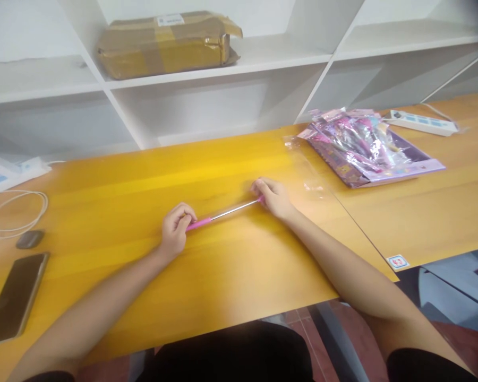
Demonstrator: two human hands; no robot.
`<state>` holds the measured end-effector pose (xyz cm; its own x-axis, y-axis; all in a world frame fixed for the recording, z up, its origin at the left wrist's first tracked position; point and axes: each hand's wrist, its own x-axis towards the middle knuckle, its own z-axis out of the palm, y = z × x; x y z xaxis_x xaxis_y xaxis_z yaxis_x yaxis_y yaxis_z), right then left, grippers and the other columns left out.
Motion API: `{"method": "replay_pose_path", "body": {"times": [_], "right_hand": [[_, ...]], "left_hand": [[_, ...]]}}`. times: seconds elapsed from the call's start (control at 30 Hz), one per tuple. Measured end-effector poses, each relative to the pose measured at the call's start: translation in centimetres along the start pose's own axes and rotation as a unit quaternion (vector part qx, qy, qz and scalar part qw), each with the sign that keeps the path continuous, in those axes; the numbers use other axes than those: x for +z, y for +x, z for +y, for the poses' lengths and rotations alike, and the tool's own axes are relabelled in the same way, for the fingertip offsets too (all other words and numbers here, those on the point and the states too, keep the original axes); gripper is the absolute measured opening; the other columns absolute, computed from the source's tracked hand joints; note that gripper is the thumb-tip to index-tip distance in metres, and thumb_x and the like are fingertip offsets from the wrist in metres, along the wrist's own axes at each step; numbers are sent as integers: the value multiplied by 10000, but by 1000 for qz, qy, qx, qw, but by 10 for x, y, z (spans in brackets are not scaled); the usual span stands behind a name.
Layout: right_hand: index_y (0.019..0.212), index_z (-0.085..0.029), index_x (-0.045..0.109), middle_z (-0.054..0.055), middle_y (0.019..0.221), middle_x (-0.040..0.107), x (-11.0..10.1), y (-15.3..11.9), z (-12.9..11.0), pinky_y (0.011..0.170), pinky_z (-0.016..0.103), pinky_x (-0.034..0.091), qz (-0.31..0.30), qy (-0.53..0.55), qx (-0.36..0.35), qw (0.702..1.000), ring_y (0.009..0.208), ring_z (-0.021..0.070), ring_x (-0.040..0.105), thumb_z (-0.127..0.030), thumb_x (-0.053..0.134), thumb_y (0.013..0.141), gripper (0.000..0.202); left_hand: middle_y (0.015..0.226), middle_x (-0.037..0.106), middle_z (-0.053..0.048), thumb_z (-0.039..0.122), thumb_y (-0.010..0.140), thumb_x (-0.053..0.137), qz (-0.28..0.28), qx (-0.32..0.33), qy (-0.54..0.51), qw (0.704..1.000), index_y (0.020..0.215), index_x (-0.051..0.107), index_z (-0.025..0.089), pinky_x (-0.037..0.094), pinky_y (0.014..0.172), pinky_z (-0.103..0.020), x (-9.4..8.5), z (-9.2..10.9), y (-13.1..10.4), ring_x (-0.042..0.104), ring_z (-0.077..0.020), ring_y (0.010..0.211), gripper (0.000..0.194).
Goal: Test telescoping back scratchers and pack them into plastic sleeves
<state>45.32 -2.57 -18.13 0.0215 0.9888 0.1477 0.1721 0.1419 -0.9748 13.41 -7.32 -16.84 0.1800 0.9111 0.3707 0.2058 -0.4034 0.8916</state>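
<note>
A slim stick with a pink handle and a shiny metal shaft (235, 210) stretches between my two hands above the table. My left hand (175, 228) is closed around its pink handle end. At the other end, my right hand (274, 197) pinches a small pink tip, mostly hidden by the fingers. The stick slants upward to the right. What exactly it is cannot be made out.
Plastic-wrapped pink and purple packets (362, 140) lie in a purple box (426, 165) at right, near a power strip (422, 123). At left are a phone (16, 297), a dark small case (30, 239) and a white cable (43, 204). A taped parcel (167, 48) sits on the shelf (274, 53).
</note>
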Motion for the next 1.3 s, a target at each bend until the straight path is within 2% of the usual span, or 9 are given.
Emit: {"method": "replay_pose_path", "body": {"times": [0.23, 0.5, 0.63, 0.93, 1.17, 1.3], "right_hand": [[770, -190, 696, 4, 661, 573, 6, -6, -1, 375, 243, 312, 9, 2, -8, 1000, 463, 118, 499, -817, 655, 927, 648], [787, -197, 701, 4, 701, 565, 16, -15, -4, 378, 248, 331, 2, 5, -19, 1000, 469, 119, 508, -771, 659, 956, 599], [803, -203, 713, 7, 698, 572, 22, -23, -8, 399, 263, 350, -21, -8, -27, 999, 468, 128, 512, -748, 626, 994, 584], [805, -214, 706, 12, 703, 579, 30, -31, -9, 459, 278, 383, -27, -21, -33, 999, 491, 137, 512, -699, 596, 1036, 549], [824, -217, 708, 33, 713, 604, 47, -41, -7, 546, 286, 441, -69, -60, -59, 994, 634, 184, 590, -676, 516, 1077, 559], [830, -220, 699, 35, 709, 607, 52, -46, -10, 599, 305, 470, -68, -76, -69, 992, 686, 204, 620, -618, 490, 1101, 525]], "left_hand": [[792, 609, -20, 210, 940, 502, 5, -40, -25, 999, 821, 631, 208, 470, 717, -313, 1, -2, -3, 582, -180, 763, 176], [776, 612, -15, 209, 938, 501, 3, -35, -21, 999, 816, 635, 205, 473, 695, -292, 0, -3, -7, 574, -165, 736, 181], [779, 612, -11, 192, 944, 499, -1, -25, -22, 999, 821, 636, 205, 471, 704, -289, -1, -4, -8, 575, -161, 742, 184], [796, 610, -14, 204, 969, 496, -12, 1, -14, 1000, 847, 630, 204, 458, 713, -310, -2, -6, -11, 575, -168, 739, 181], [816, 641, -20, 242, 982, 505, -46, 47, 25, 998, 873, 643, 201, 467, 714, -322, 0, -1, -14, 594, -175, 750, 181], [813, 640, -12, 214, 985, 502, -43, 70, 28, 996, 874, 642, 197, 457, 708, -313, 1, 1, -16, 591, -162, 753, 179]]}}
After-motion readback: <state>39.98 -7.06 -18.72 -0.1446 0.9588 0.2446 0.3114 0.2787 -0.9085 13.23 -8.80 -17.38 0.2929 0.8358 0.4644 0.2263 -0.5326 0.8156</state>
